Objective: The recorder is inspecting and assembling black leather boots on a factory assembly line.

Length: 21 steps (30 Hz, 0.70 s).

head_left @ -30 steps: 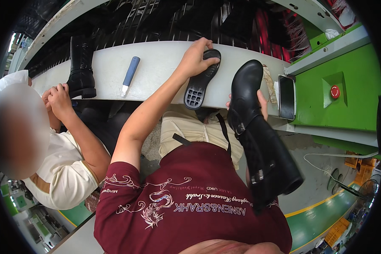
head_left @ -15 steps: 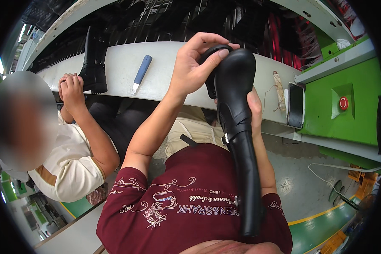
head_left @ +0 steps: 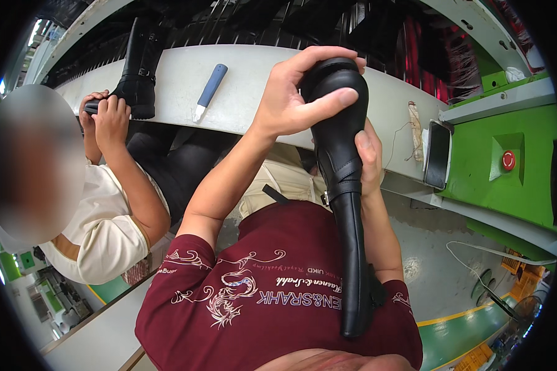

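- Boot: 1 tall black leather boot (head_left: 343,185) is held up in front of the person's chest, toe end uppermost and shaft hanging down over the maroon shirt (head_left: 272,297).
- Left hand (head_left: 294,99): its grip is closed over the toe of the boot, thumb lying across the near face and fingers curled over the top.
- Right hand (head_left: 368,157): it is closed around the boot at the ankle from the far side, with only the thumb and part of the palm in view.
- Worktop (head_left: 254,80): a long pale grey worktop runs just beyond the boot.
- Knife: 1 small tool with a blue handle (head_left: 209,91) lies on the worktop, well apart from both hands.
- Second boot: 1 more black boot (head_left: 137,62) stands upright at the worktop's left end.
- Co-worker: a person in a cream shirt (head_left: 99,229) sits to the left, both hands (head_left: 105,114) raised at the foot of that second boot.
- Right side: a green machine housing (head_left: 507,185) with 1 red button (head_left: 508,160), and beside it a dark rectangular tray (head_left: 437,154) at the worktop's end.
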Motion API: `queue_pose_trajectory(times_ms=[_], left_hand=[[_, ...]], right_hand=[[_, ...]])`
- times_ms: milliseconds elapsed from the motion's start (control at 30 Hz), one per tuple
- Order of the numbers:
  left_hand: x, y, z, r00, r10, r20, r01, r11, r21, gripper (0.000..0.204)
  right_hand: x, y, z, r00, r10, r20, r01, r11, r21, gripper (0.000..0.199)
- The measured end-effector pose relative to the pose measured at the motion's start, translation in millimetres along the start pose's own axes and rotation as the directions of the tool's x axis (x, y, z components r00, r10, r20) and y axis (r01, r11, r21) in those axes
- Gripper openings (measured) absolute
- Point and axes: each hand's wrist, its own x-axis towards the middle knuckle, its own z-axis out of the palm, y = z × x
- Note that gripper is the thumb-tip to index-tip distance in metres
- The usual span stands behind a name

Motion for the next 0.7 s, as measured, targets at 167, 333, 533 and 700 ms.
queue_pose_trajectory(times_ms=[167,333,533,700], left_hand=[[0,1,1,1.0,0.015,0.026,-0.018,0.994,0.103,0.051],[-2,0,2,1.0,0.015,0.014,-0.017,0.993,0.113,0.049],[-2,2,5,1.0,0.021,-0.001,-0.021,0.995,0.098,0.046],[-3,4,9,1.0,0.001,0.0,-0.001,0.994,0.107,0.045]], right_hand=[[4,3,-1,1.0,-0.015,0.012,0.015,1.0,-0.022,0.083],[8,11,-5,0.997,-0.068,0.021,0.069,0.997,-0.037,0.084],[6,4,-2,0.998,-0.058,0.017,0.059,0.996,-0.062,0.082],[3,0,-2,0.998,-0.059,-0.001,0.059,0.998,-0.033,0.073]])
